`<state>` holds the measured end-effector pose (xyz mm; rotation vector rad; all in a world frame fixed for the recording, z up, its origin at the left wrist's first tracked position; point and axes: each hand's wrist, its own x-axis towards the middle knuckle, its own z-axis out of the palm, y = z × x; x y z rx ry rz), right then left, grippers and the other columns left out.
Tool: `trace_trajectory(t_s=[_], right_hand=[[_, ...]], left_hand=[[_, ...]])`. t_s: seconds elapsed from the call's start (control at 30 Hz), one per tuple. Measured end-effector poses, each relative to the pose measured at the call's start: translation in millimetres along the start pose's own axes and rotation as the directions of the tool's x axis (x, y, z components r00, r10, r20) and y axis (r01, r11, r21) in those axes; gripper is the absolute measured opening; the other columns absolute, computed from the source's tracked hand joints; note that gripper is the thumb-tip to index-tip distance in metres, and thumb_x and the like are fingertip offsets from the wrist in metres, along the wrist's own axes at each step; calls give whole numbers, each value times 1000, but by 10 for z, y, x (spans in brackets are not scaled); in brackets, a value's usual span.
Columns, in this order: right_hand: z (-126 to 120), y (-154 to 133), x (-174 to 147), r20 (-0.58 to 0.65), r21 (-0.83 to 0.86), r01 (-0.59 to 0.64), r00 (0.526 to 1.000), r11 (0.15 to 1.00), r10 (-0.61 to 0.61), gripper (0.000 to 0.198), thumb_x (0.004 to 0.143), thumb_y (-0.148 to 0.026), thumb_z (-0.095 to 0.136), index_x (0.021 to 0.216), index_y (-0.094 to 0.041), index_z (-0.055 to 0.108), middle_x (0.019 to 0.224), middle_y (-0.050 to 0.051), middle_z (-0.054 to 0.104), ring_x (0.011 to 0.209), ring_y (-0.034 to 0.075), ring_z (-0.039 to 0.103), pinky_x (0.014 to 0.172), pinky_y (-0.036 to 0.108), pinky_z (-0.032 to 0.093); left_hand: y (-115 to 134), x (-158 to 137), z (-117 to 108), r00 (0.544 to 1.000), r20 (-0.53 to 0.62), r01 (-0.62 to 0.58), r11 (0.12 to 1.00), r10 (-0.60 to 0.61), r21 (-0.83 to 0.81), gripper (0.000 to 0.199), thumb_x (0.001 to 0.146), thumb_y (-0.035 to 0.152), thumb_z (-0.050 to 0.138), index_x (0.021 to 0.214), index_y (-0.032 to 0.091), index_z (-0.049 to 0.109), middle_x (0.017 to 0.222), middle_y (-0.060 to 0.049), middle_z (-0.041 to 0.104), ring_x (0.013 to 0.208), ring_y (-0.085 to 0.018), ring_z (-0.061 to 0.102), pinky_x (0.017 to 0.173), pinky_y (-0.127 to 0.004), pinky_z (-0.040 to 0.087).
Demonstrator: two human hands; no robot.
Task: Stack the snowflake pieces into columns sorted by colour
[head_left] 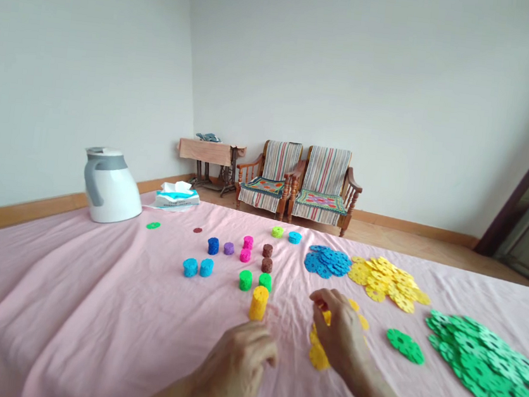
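Observation:
My left hand is low over the pink cloth, just in front of a tall yellow stack of discs. Its fingers curl inward, and anything they hold is hidden. My right hand hovers at a small pile of yellow notched discs, partly covering it. Thumb and bent fingers of that hand are slightly apart, with nothing visible between them. Beyond my hands stand two green stacks, two brown stacks and two pink stacks.
Light-blue stacks and a dark-blue stack stand left. Rightward lie piles of blue discs, yellow discs and green discs. A white jug and a tissue pack are at the far left.

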<state>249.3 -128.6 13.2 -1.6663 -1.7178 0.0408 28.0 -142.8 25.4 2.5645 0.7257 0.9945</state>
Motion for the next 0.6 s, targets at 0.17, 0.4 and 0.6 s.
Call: trace_trajectory(t_s=[0.17,0.4,0.6], right_hand=[[-168,466,231,137,-100,-82,986,992,95,21,73,-23,58,91,-17,68,89,8,67,85,23,61,77,34,45],[-229,420,317,286,-126,-100,949,987,133,13,63,-20,64,76,-17,65,83,7,67,80,22,59,70,31,42],[-312,426,414,404,63,-178,904,982,138,4,62,-16,59,61,-18,55,59,-1,55,57,12,49,53,24,34]], left_hand=[[165,232,414,975,215,-40,995,59,-92,19,58,-1,48,58,17,41,56,4,52,56,-10,50,55,-20,33],[91,458,945,899,389,-212,977,199,-10,31,66,14,69,52,17,41,54,5,50,52,-10,45,48,-23,29],[29,410,1006,868,413,-232,960,276,-155,29,81,26,65,57,18,49,56,3,52,55,-11,48,48,-23,33]])
